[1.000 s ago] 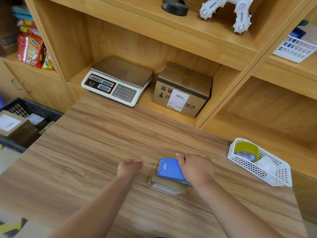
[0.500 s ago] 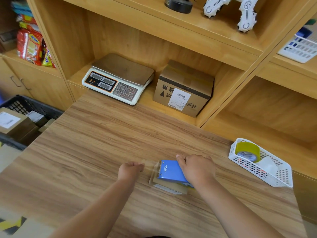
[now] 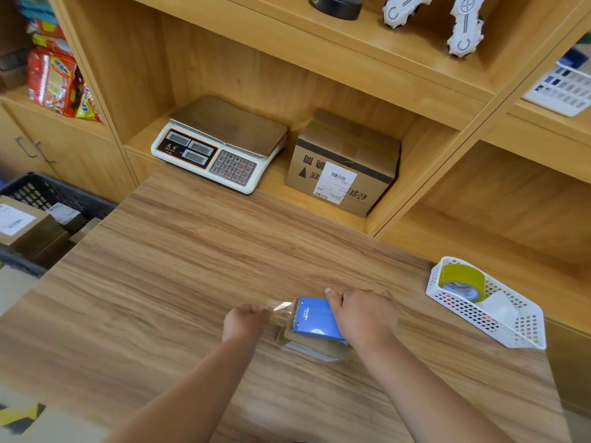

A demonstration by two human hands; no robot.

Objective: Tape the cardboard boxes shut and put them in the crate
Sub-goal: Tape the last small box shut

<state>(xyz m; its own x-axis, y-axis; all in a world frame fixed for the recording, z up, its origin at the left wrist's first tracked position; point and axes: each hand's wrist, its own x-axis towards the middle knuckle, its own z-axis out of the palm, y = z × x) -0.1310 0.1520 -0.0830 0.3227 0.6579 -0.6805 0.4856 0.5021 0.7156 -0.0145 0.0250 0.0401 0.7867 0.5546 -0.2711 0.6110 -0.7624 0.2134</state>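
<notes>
A small flat cardboard box lies on the wooden table near its front. On top of it rests a blue tape dispenser, gripped by my right hand. A strip of clear tape runs from the dispenser's left end to my left hand, which pinches its free end just left of the box. A larger cardboard box with a white label stands in the shelf behind. The black crate at the far left holds several boxes.
A white weighing scale sits in the shelf beside the larger box. A white basket with a yellow tape roll stands at the table's right edge. Snack packets fill the left shelf. A white robot toy stands on the upper shelf.
The two hands and the dispenser have stayed over the small box. The tape between them now looks shorter and more bunched, and the view has shifted a little.
</notes>
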